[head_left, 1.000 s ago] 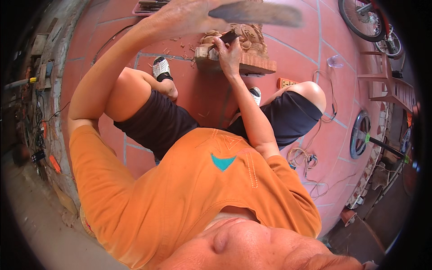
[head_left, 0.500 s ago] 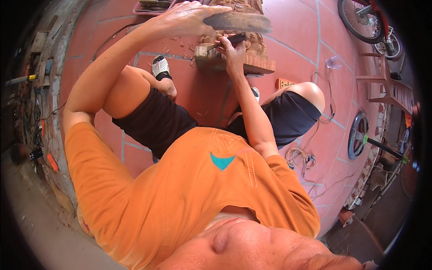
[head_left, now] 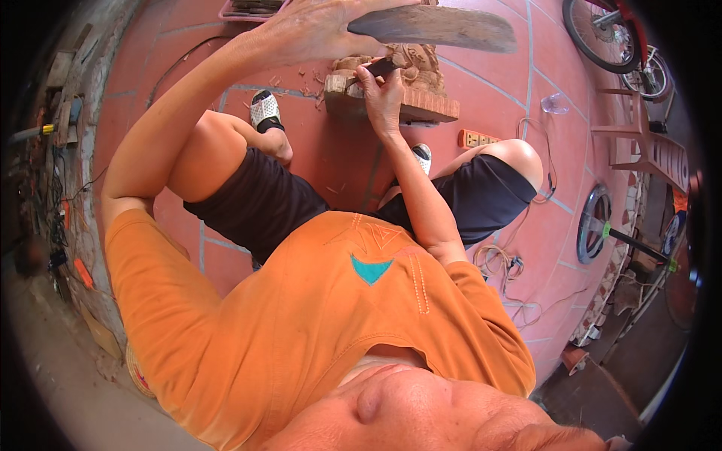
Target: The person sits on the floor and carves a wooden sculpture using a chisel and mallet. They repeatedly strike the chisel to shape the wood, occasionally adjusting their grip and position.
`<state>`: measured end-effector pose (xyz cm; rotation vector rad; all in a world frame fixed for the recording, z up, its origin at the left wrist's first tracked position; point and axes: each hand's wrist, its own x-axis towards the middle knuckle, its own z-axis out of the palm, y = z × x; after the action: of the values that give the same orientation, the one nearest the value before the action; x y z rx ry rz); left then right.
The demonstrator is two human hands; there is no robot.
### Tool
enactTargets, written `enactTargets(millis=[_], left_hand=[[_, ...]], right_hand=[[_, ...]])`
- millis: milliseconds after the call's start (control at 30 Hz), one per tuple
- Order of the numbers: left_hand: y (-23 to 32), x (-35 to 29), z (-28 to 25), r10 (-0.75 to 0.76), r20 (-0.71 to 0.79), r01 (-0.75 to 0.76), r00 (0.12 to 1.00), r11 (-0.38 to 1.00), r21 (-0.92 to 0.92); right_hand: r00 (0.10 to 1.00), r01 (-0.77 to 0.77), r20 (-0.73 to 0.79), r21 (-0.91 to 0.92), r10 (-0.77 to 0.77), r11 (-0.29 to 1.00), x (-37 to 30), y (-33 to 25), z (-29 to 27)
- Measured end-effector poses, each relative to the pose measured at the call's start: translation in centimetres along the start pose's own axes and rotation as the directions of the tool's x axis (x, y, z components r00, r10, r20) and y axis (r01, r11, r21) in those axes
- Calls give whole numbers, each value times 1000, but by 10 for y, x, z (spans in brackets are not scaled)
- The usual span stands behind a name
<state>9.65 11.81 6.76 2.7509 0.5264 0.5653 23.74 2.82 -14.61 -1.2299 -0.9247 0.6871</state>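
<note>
Above a carved wooden block (head_left: 430,104), my left hand (head_left: 312,34) is closed on one end of a flat wooden mallet (head_left: 451,28), whose broad part reaches out to the right. Lower down, my right hand (head_left: 385,101) pinches a dark-handled chisel (head_left: 382,66) against the carving. Its working tip is hidden. Relief shapes cover the upper part of the block, while the near edge is plain and squared. Part of the carving lies behind the mallet and my left hand.
Wood shavings (head_left: 308,81) lie on the red tiles left of the block. A pink tray of tools (head_left: 252,9) stands beyond. To the right are a power strip (head_left: 478,139), a coiled cord (head_left: 492,261), a pink chair (head_left: 647,143) and a wheel (head_left: 594,225). My sandalled feet flank the block.
The mallet and my left hand have moved right and slightly up. My right hand and the chisel have shifted a little left.
</note>
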Motion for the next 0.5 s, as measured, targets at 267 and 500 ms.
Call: enactTargets(millis=[267, 500], left_hand=[[-12, -19, 28, -102, 195, 59, 976, 975, 216], [42, 10, -32, -150, 105, 177, 983, 924, -338]], right_hand=[[1000, 19, 11, 30, -20, 999, 2, -2, 0], [999, -26, 23, -105, 28, 994, 0, 8, -5]])
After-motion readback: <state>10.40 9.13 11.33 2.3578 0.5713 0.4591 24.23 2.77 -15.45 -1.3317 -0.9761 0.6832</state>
